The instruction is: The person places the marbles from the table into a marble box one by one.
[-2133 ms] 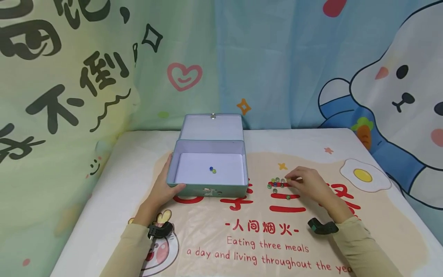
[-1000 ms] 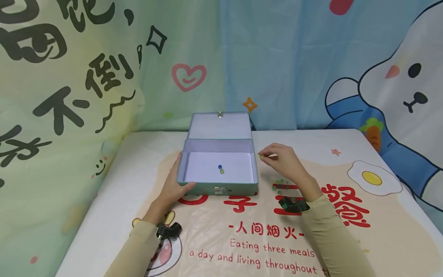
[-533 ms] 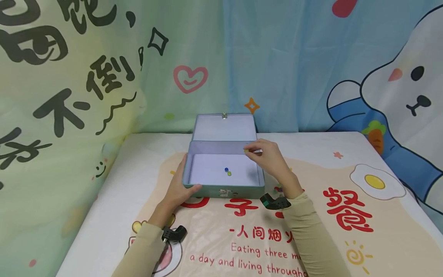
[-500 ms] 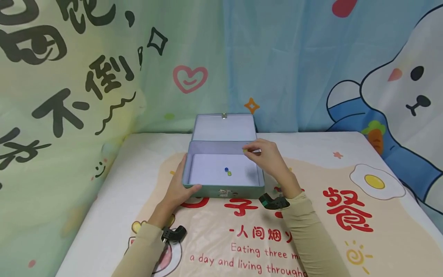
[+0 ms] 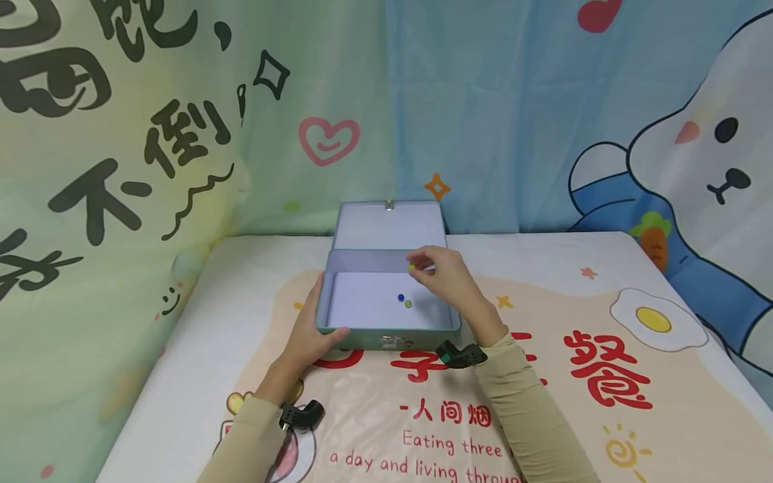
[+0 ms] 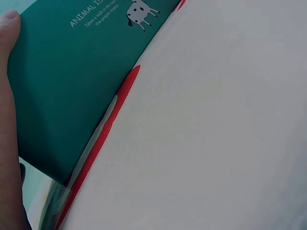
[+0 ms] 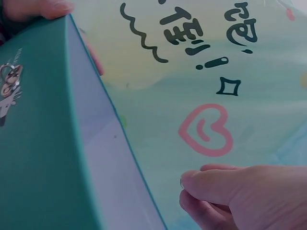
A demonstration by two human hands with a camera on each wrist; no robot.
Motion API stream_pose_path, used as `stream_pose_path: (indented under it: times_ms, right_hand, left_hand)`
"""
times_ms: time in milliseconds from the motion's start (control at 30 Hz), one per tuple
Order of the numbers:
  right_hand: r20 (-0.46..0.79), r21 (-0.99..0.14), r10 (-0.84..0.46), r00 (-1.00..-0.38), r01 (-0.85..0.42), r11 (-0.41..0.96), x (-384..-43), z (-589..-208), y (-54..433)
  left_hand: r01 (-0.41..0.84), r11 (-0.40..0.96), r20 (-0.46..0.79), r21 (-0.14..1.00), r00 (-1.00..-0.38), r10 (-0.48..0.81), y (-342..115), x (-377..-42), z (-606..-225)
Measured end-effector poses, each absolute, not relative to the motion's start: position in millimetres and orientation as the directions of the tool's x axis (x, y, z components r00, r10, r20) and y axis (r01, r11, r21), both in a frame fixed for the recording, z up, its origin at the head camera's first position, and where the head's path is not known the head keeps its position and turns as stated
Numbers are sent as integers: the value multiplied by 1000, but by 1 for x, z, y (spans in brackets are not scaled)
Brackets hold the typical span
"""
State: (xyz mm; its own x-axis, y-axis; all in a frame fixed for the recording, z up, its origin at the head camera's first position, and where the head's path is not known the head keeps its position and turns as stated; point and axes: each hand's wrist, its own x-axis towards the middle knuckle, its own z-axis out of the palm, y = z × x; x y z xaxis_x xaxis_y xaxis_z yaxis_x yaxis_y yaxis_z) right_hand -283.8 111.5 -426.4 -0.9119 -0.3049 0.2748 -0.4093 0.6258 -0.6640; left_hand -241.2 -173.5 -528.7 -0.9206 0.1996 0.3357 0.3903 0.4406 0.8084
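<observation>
Since about two seconds before, the right hand (image 5: 443, 274) has moved from the small beads on the table (image 5: 676, 416) to a place above the box (image 5: 362, 339). From the head view, its thumb and fingers pinch one yellow-green bead (image 5: 412, 267) over the inside of this box, whose lid (image 5: 374, 228) stands open at the back. On the box floor lie a blue bead (image 5: 400, 298) and, just beside it, a green bead (image 5: 408, 304). The left hand (image 5: 310, 335) grips the left front corner, with its thumb on the front. The table print reads "Eating three" and below "a day and living throu", cut by the right sleeve (image 5: 531, 409); above are red characters, 人间烟, and a larger 餐.

From the left wrist, the green wall bears "ANIMAL IS" and smaller lines, "Takes a walk in the" and "the proper matter", beside a spotted animal (image 6: 143, 12).

From the right wrist, the metal latch (image 7: 11, 79) shows at the left; the thumb and fingers are closed together, and the bead is hardly visible. Behind, on the curtain (image 7: 268, 115), 倒 can be read.
</observation>
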Motion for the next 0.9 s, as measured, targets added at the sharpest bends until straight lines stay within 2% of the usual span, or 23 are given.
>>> stream_pose_path:
  times_ms: [500,900]
  right_hand:
    - [236,-578,-405,-884,-462,673,-287,-448,96]
    - [111,-497,-430,-896,-425,757,-290,-462,90]
  left_hand:
    - [397,438,341,806,-918,205,-170,-239,-529]
    - [358,471,304,806,-934,189,-170,-236,-523]
